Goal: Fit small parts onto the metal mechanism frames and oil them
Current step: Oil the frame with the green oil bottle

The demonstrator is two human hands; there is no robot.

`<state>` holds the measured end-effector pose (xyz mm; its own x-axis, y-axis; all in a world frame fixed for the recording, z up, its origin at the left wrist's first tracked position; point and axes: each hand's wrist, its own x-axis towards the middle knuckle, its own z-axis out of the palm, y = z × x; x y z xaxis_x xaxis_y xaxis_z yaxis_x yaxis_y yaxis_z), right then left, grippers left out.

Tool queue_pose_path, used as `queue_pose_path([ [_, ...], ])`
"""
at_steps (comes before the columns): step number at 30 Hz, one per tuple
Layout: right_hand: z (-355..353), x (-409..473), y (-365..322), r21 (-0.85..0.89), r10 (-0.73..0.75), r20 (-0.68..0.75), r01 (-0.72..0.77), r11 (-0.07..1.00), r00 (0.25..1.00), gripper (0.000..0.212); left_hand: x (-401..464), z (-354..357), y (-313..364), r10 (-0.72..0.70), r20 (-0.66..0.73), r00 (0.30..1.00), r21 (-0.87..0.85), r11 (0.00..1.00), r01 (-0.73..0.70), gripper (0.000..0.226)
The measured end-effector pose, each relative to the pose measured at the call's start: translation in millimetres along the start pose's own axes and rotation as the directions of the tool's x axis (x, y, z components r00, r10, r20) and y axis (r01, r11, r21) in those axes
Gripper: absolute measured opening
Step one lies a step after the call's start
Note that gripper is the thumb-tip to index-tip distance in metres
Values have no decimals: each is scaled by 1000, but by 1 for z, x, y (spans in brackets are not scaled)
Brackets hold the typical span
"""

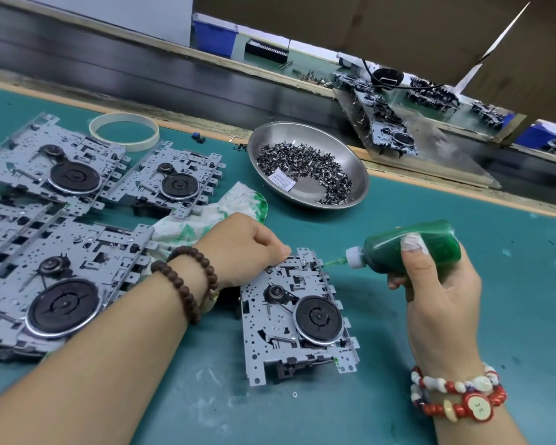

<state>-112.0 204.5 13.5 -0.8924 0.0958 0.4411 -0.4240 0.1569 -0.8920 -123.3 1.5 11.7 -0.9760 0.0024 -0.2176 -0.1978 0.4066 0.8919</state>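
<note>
A grey metal mechanism frame [297, 316] with a black flywheel lies on the green mat in front of me. My left hand [244, 248] rests curled on its far left corner, fingertips pinching at the frame's edge. My right hand [437, 293] grips a green oil bottle [411, 247], tilted left. The bottle's nozzle tip touches the frame's far right edge. A steel bowl [350, 152] farther back holds several small dark metal parts [302, 168].
Three more frames [61, 284] lie at the left. A green-stained white rag [238, 203] sits behind my left hand, and a tape ring [124, 131] lies at the back. A conveyor runs along the far edge, carrying frames [385, 120].
</note>
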Motion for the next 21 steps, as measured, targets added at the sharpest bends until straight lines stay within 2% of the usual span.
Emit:
queue_pose_path([
  [21,0,0,-1,24,-26,1,26,999,1000,17,-2,0,1,-11,8,1000,0,1000,11,16],
])
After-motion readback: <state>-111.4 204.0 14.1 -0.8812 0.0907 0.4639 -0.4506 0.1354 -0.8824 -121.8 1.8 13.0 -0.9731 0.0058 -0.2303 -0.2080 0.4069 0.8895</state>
